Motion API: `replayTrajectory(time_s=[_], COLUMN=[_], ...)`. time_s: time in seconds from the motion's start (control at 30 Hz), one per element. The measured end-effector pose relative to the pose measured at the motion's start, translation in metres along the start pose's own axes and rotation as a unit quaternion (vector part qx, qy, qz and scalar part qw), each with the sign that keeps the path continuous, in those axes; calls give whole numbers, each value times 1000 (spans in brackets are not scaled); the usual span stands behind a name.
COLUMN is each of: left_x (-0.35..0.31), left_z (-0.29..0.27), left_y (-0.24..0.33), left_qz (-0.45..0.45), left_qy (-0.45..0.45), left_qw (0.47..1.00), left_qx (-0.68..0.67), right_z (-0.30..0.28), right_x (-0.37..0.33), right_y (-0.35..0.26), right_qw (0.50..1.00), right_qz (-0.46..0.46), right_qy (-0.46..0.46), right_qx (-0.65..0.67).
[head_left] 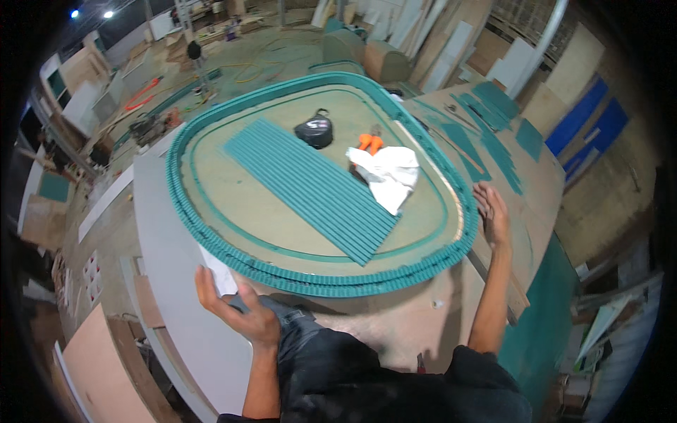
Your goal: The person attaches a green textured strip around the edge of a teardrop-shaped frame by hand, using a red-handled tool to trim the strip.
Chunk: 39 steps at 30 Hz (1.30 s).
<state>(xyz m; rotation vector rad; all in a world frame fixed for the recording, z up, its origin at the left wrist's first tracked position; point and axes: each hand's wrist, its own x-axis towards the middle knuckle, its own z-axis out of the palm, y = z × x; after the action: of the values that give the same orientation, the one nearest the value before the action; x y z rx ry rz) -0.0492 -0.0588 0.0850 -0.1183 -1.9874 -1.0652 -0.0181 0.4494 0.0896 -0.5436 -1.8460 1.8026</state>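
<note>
A large rounded panel [282, 225] lies before me, edged by a raised green ribbed rim [310, 285]. At its lower left my left hand [243, 314] is raised with thumb and fingers apart. A white strip [220, 273] shows between that hand and the rim; whether they touch I cannot tell. My right hand [493, 215] has its fingers stretched out beside the rim's right side, at or very near it. Inside the rim lie a green ribbed sheet [310, 190], a crumpled white cloth or paper [389, 176], orange-handled pliers [370, 143] and a black tape measure [315, 131].
Green offcuts [486, 106] are scattered over the table [543, 176] at right. A wooden strip [518, 299] sticks out near my right forearm. Boards [92, 345] stand at lower left. A red hose [143, 95] and a yellow hose [254, 70] lie on the floor behind.
</note>
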Motion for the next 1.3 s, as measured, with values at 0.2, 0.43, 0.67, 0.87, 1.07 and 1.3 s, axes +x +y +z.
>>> replayTrajectory(time_s=[0.2,0.43,0.67,0.87,1.07,1.3], left_x=[42,46,79,109,131,191], left_z=[26,59,34,33,56,63], left_y=[-57,-41,-53,-82,-142,-215], left_qz=[-341,-303,-325,-322,-335,-365], left_qy=[-5,33,22,-21,-80,-162], left_qw=[886,878,812,837,855,742], left_qx=[-315,-370,-484,-443,-387,-538], right_z=[59,41,80,73,90,143], right_x=[104,113,66,18,-39,-53], right_y=[-30,-1,-30,-34,-50,-28], right_qw=[954,976,962,964,984,997], right_qz=[67,95,44,49,94,-12], right_qy=[-228,-168,-210,-146,-116,-75], right_qx=[-185,-96,-167,-217,-99,-15])
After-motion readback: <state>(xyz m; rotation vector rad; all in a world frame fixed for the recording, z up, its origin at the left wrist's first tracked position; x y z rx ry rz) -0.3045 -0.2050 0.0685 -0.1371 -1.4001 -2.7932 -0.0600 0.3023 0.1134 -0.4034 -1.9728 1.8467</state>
